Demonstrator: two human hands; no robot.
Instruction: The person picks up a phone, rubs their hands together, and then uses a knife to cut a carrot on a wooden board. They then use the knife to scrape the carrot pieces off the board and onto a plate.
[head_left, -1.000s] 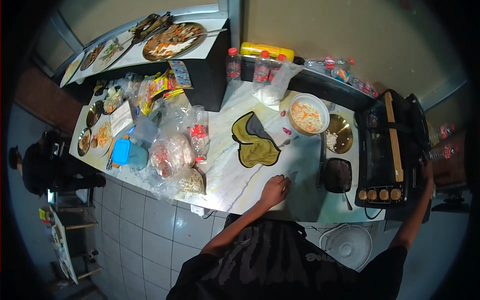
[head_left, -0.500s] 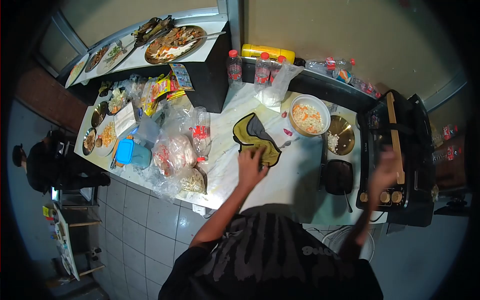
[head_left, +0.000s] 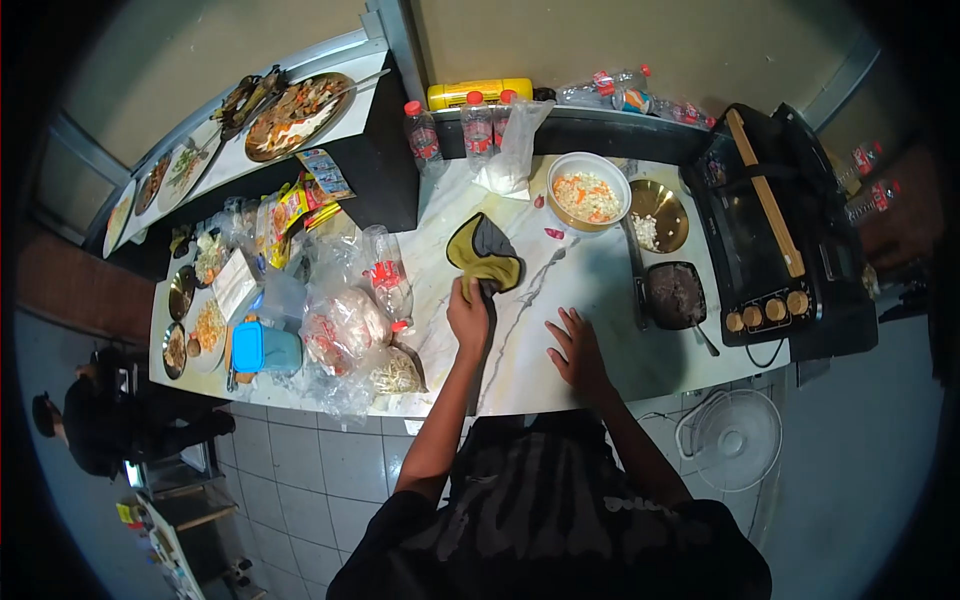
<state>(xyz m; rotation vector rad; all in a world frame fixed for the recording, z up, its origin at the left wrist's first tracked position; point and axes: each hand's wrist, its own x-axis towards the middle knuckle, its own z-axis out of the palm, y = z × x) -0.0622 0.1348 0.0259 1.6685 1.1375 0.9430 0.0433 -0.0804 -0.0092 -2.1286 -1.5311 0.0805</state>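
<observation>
My left hand pinches the lower end of a yellow-green and grey cloth with dark edging. The cloth lies bunched on the marble counter, its far part spread out. My right hand hovers over or rests on the counter to the right, fingers spread, holding nothing; contact cannot be made out. Beyond the hands stands a bowl of chopped white and orange vegetables, with small reddish pieces near it. Right of my right hand is a square dark dish with a spoon handle sticking out.
A black toaster oven stands at the right end. Bagged food, a blue-lidded container and plates crowd the left. A metal plate holds white pieces. Bottles line the back. A fan is below; another person stands far left.
My right hand has come left from the toaster oven to the middle of the counter. My left hand has gone from lying on the cloth to gripping its near end. The view has shifted.
</observation>
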